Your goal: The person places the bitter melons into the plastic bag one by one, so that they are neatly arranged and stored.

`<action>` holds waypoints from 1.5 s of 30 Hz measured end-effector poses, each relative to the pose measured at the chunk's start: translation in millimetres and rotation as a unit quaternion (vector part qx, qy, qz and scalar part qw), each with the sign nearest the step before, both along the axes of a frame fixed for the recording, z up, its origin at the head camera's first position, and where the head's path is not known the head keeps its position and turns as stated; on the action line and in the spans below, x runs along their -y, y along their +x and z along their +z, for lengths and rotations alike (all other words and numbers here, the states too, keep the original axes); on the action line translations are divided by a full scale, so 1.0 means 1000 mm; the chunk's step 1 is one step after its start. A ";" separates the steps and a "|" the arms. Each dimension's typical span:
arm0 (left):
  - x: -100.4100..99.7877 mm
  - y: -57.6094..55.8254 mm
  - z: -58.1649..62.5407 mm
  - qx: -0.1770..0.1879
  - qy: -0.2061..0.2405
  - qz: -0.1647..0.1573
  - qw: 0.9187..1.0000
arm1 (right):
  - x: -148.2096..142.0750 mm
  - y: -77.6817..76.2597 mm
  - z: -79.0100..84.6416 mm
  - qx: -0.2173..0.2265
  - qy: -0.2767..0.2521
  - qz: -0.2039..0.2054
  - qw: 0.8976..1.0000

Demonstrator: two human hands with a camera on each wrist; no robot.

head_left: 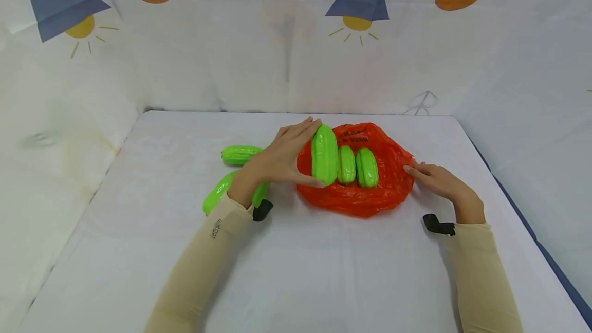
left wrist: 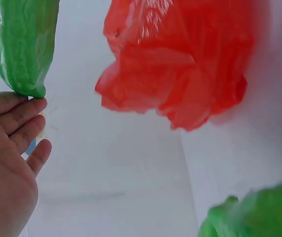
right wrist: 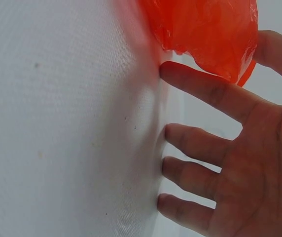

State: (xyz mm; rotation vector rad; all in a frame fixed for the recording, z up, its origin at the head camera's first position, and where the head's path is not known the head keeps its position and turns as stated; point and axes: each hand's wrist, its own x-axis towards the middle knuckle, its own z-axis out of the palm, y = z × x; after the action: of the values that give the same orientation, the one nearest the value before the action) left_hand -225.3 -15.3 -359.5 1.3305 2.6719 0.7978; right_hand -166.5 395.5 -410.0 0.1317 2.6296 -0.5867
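Note:
My left hand [head_left: 288, 154] holds a bright green ridged gourd [head_left: 325, 154] between thumb and fingertips, upright above the left part of a red plastic bag [head_left: 356, 203]. In the left wrist view, fingertips touch the pointed end of the held gourd [left wrist: 25, 49]; the thumb is largely out of sight there. Two more green gourds, one [head_left: 346, 165] beside the other [head_left: 367, 167], lie on the bag's red film. At the bag's right edge, my right hand [head_left: 437, 183] pinches the film between thumb and index finger, while its other fingertips rest on the table [right wrist: 82, 123].
Left of the bag lie more green gourds, one [head_left: 240, 154] toward the back and another [head_left: 218, 192] nearer the front, partly covered by my left wrist. White printed cloth [head_left: 240, 55] stands behind the table and along its sides.

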 end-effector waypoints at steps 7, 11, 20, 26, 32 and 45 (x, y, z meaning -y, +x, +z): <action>-0.028 -0.006 -0.003 0.017 -0.028 -0.008 0.999 | 0.000 -0.002 0.000 -0.002 0.004 0.004 1.000; -0.041 -0.010 -0.005 0.024 -0.047 -0.013 0.999 | 0.000 -0.003 0.000 0.001 0.006 0.002 1.000; -0.053 -0.015 -0.012 0.058 -0.105 -0.017 0.993 | 0.002 -0.004 0.002 -0.001 0.008 0.011 1.000; -0.055 -0.019 -0.018 0.070 -0.143 -0.003 0.987 | 0.001 -0.005 0.001 -0.003 0.010 0.012 1.000; -0.055 -0.021 -0.020 0.073 -0.161 0.030 0.984 | 0.001 -0.005 0.000 -0.002 0.001 0.008 1.000; -0.070 -0.021 -0.027 0.103 -0.229 0.045 0.967 | -0.004 -0.003 -0.002 -0.006 0.010 0.015 1.000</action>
State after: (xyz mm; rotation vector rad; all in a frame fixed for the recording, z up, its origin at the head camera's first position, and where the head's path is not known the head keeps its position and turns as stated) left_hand -246.8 54.7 -386.3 0.9618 2.5470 0.2711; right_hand -169.5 399.4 -412.0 0.0962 2.6449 -0.5534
